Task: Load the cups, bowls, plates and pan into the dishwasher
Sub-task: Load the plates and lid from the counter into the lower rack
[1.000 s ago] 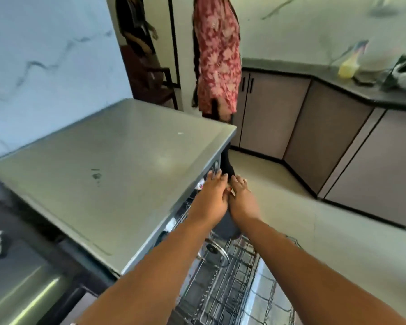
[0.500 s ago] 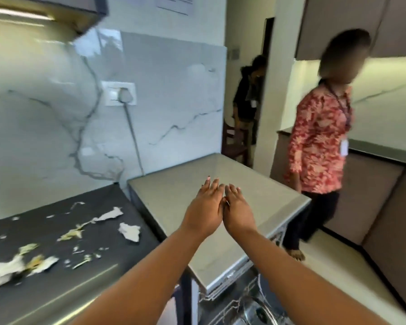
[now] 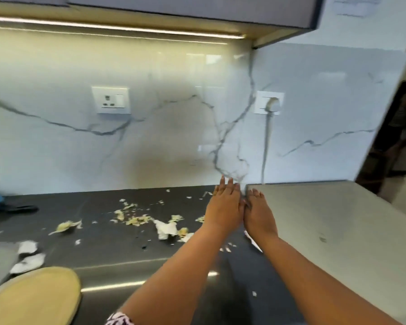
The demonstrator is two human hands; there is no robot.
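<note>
Hands are held out side by side above the dark counter (image 3: 108,249), palms down. The left hand (image 3: 225,205) and the right hand (image 3: 259,214) touch at their inner edges; the fingers of both are straight, and nothing is held. Scraps of food and torn paper (image 3: 136,219) are scattered on the counter. The grey dishwasher top (image 3: 338,231) is seen at the right. A yellowish plate (image 3: 33,299) lies at the lower left.
</note>
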